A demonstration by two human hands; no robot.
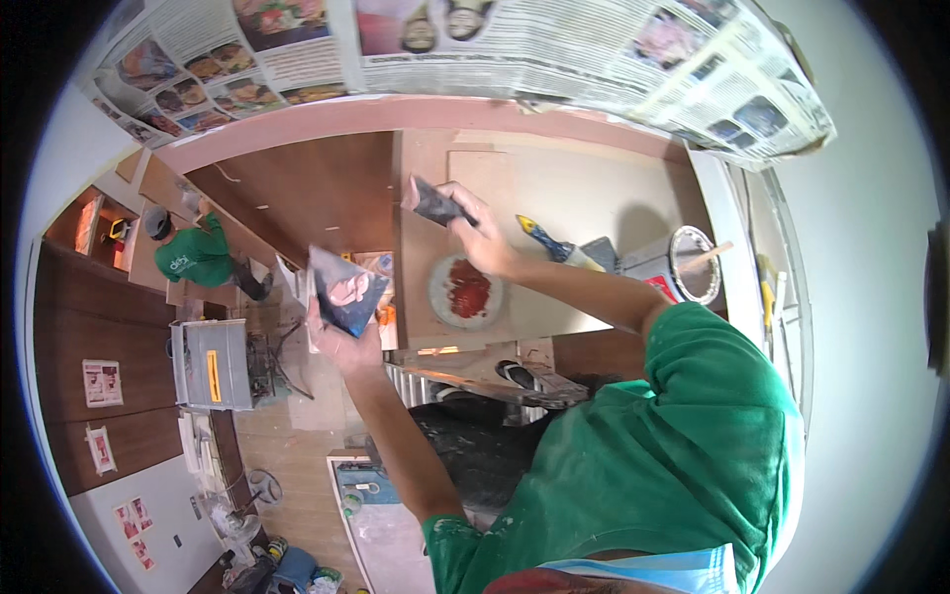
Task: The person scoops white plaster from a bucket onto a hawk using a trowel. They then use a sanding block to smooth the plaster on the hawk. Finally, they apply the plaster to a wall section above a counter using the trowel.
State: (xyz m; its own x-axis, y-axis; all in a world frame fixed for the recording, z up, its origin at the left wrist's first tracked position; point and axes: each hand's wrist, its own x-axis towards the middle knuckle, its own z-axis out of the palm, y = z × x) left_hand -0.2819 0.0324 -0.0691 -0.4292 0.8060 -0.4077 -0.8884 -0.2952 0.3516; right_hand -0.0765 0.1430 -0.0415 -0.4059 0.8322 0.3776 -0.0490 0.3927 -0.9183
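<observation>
My left hand (348,342) holds up a wide putty knife (332,282) with a dark, flat blade, and a lump of pale pink putty (350,289) lies on it. Gripped in my right hand (479,233) is a narrower dark putty knife (435,204), its end smeared with pink, in front of the pink-edged cabinet. The two tools are apart. Just below my right hand, a round whitish plate (439,304) carries a bright red paste (468,289) on the wooden shelf.
On the shelf at right lie a paintbrush (544,238) and a grey flat blade (598,251), beside a bucket (648,259) with a stick. Newspaper (554,59) covers the top. A ladder (396,381) stands below me. Another person (193,252) in green works at far left.
</observation>
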